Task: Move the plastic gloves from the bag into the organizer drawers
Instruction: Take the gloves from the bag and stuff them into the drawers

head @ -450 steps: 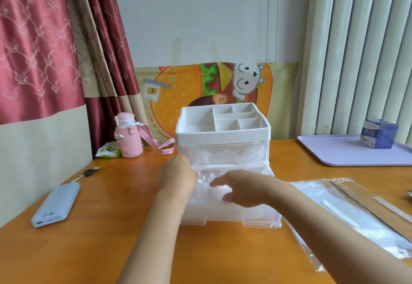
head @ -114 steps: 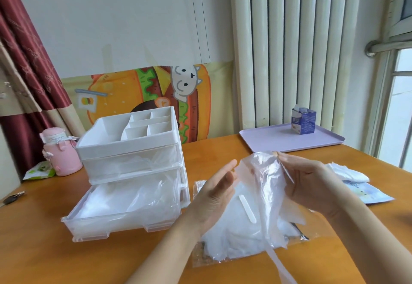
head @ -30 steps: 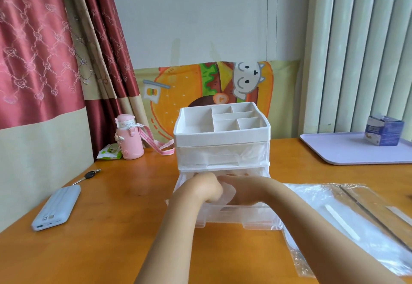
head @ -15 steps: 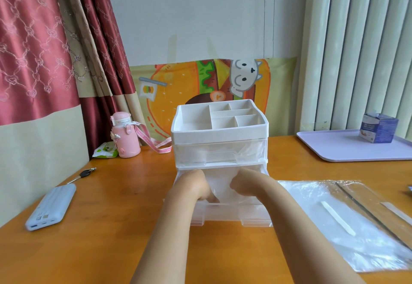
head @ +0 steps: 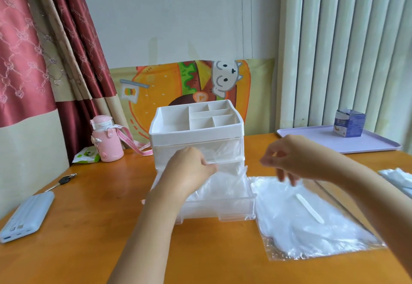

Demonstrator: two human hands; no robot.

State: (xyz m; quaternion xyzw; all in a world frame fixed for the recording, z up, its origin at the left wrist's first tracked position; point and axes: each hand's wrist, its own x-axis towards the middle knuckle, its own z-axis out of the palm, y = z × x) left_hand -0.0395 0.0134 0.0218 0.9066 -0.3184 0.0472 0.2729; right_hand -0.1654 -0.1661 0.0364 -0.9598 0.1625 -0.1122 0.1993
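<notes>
The organizer [head: 196, 133] stands in the middle of the table [head: 89, 250], and its lower drawer [head: 223, 211] is pulled out toward the person. A heap of thin plastic gloves [head: 225, 185] lies in this drawer. The upper drawer is closed, and crumpled plastic shows behind its clear front.

The left hand [head: 191, 170] is over the back of the open drawer with its fingers bent down onto the gloves. I cannot tell if it pinches them or only presses them.

The right hand [head: 296, 161] is blurred. It holds nothing and its fingers hang loose and a little apart.

The bag [head: 312, 223] lies flat on the table, just beside the open drawer on its right. White plastic is inside it, so I judge that some gloves are not yet moved. The bag is directly below the right hand – this hand is clearly the nearer one. Its long side runs from the far edge toward the person, so I think a reach straight down is enough.
</notes>
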